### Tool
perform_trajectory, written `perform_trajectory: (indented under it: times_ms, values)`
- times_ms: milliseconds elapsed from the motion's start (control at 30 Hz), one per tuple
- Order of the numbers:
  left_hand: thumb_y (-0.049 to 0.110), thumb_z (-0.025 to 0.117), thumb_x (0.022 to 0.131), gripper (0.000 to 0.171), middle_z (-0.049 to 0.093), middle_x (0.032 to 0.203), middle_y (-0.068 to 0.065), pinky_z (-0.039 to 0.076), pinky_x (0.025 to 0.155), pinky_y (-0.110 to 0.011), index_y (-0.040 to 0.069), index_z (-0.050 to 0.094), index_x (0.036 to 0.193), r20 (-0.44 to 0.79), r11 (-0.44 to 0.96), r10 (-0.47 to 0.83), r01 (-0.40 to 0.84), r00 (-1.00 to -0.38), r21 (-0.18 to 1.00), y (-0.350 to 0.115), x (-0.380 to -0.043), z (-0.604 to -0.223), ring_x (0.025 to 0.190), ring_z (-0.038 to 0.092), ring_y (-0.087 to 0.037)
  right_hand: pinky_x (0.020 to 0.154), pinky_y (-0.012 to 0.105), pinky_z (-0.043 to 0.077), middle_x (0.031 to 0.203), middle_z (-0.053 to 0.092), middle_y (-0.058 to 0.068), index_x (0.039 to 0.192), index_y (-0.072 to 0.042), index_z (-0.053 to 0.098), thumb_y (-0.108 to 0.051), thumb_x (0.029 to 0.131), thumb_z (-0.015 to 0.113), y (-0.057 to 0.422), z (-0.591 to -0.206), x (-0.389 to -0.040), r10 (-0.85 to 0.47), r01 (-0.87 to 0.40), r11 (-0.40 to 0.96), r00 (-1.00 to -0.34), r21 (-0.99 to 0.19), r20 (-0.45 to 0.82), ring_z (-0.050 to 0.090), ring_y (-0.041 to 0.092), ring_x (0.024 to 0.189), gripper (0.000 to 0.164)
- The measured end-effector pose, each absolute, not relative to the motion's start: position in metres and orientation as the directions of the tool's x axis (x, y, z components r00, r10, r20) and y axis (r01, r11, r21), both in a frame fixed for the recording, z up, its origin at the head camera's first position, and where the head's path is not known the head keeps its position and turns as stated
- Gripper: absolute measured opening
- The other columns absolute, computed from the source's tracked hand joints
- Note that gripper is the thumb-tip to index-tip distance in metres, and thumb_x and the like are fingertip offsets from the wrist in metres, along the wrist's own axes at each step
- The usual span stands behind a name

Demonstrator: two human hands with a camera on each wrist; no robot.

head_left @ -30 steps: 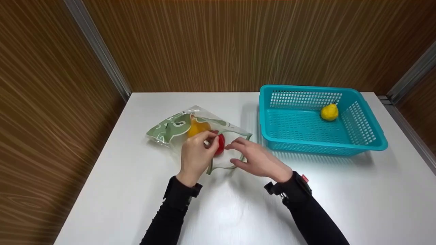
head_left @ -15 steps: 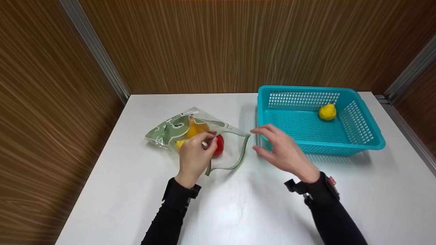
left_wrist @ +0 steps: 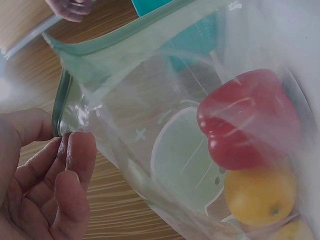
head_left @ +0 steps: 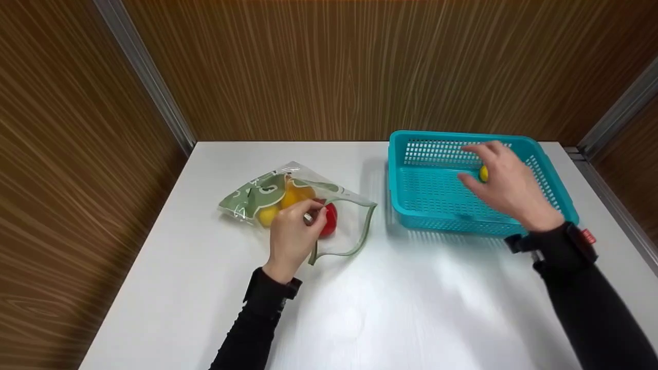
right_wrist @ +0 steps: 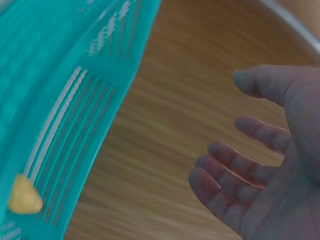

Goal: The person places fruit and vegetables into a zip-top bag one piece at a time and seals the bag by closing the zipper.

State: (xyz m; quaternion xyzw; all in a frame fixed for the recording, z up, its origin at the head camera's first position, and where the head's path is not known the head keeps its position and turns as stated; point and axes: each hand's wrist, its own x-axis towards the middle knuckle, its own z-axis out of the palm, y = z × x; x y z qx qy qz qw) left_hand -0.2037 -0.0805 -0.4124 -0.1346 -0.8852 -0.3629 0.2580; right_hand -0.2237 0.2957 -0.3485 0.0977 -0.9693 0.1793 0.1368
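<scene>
A clear zip bag [head_left: 264,192] with a green print and green-edged mouth lies on the left of the white table. Through its film show a red bell pepper [left_wrist: 250,120], an orange-yellow round fruit [left_wrist: 260,195] and a yellow piece [head_left: 267,215]. My left hand [head_left: 293,236] pinches the bag's green rim between thumb and fingers, holding the mouth apart. Over the teal basket [head_left: 394,180] hovers my right hand [head_left: 514,190], thumb and fingers spread around nothing. A yellow pear [right_wrist: 24,197] sits in the basket, mostly covered by that hand in the head view.
The basket stands at the table's back right, its walls perforated. Behind the white table [head_left: 349,318] rises a wood-grain panel [head_left: 308,72], with another panel [head_left: 67,154] along the left side.
My right hand has left the bag's mouth and moved right and away from me, over the basket. The left hand keeps its pinch on the rim almost unmoved.
</scene>
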Motion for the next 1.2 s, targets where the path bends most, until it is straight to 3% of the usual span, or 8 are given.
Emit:
perform_trajectory:
  times_ms: [133,300,800,1200]
  values:
    - [0.02,0.066,0.085,0.01,0.073,0.08,0.0,0.052,0.062,-0.022,0.013,0.073,0.086,0.562,0.701,0.049,0.429,-0.826,0.569,-0.083,-0.204,-0.413,0.069,0.066,-0.01,0.093,0.062,0.039,0.137,0.042,0.025,0.141,-0.012,0.043,-0.038,0.092,0.057,0.322,-0.346,-0.242,-0.114,-0.186,0.938,-0.962,-0.293,0.247,0.041,0.042,0.118,0.057]
    - [0.02,0.066,0.085,0.01,0.073,0.081,0.0,0.052,0.062,-0.022,0.013,0.073,0.087,0.56,0.702,0.045,0.425,-0.827,0.571,-0.086,-0.205,-0.413,0.07,0.066,-0.01,0.087,0.065,0.042,0.135,0.039,0.029,0.141,-0.008,0.04,-0.038,0.091,0.058,0.344,-0.346,-0.266,-0.098,-0.133,0.964,-0.983,-0.229,0.158,0.037,0.046,0.114,0.061]
    - [0.021,0.066,0.085,0.01,0.073,0.081,0.0,0.052,0.062,-0.021,0.013,0.072,0.088,0.532,0.703,0.044,0.405,-0.845,0.585,-0.084,-0.204,-0.414,0.07,0.066,-0.01,0.093,0.067,0.037,0.132,0.037,0.036,0.14,-0.002,0.038,-0.036,0.089,0.06,0.385,-0.375,-0.329,-0.081,-0.08,0.997,-0.99,-0.019,-0.114,0.038,0.051,0.113,0.065]
    - [0.02,0.065,0.085,0.01,0.073,0.08,0.0,0.052,0.061,-0.019,0.013,0.072,0.087,0.55,0.71,0.059,0.422,-0.833,0.563,-0.081,-0.205,-0.413,0.069,0.066,-0.009,0.099,0.072,0.029,0.14,0.029,0.037,0.142,-0.002,0.035,-0.029,0.086,0.064,0.394,-0.404,-0.345,-0.048,-0.037,0.998,-0.975,-0.056,-0.217,0.029,0.054,0.123,0.069]
